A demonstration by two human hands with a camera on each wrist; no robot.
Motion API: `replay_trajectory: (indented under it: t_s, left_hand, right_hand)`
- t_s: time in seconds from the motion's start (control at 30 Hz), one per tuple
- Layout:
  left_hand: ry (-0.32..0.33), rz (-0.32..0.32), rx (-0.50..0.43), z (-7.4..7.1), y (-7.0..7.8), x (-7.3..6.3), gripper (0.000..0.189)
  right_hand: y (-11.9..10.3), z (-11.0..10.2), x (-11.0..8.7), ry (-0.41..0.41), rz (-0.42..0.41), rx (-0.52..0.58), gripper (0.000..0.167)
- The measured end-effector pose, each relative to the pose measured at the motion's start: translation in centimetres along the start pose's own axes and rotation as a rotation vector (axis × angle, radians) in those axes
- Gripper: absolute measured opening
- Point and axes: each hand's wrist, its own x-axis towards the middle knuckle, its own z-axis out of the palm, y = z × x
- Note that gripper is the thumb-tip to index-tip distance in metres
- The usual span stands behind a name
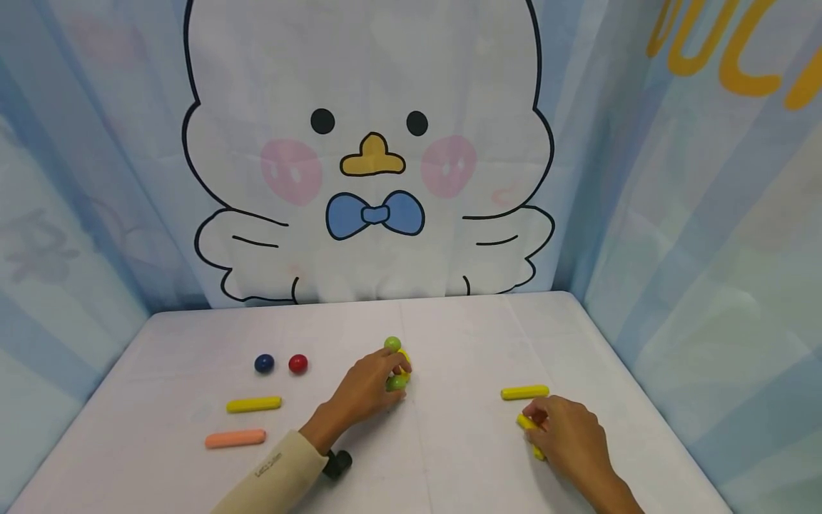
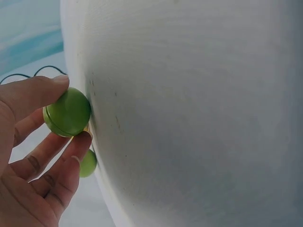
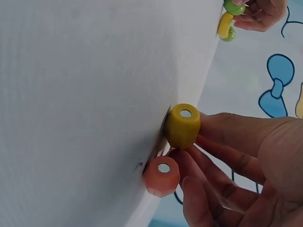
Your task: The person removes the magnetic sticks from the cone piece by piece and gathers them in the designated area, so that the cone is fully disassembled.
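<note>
My left hand (image 1: 371,385) pinches a green ball (image 2: 67,112) between thumb and fingers, low at the tabletop. A curved yellow piece (image 1: 404,363) joins that ball to a second green ball (image 1: 392,344) on its far side. At the right, my right hand (image 1: 574,437) has its thumb and fingers on a yellow stick (image 3: 183,126) with a shiny disc on its end. Close beside that stick lies an orange stick (image 3: 162,177), hidden by the hand in the head view. Another yellow stick (image 1: 524,392) lies just beyond the right hand's fingertips.
On the left of the white table (image 1: 449,442) lie a blue ball (image 1: 264,363), a red ball (image 1: 298,364), a yellow stick (image 1: 254,404) and an orange stick (image 1: 235,438). Printed curtains (image 1: 372,264) hang behind the table and at both sides.
</note>
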Motion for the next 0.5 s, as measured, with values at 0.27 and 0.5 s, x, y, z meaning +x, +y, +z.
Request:
replay_trajectory:
  t_s: [0.27,0.5]
  left_hand:
    - [0.004,0.009,-0.015,-0.1,0.2,-0.1,0.031]
    - [0.008,0.017,0.001,-0.3,0.1,-0.3,0.033]
  right_hand:
    - [0.3,0.0,0.0,0.001,0.007,-0.017,0.025]
    - [-0.7,0.0,-0.1,0.099,-0.047,0.028,0.028]
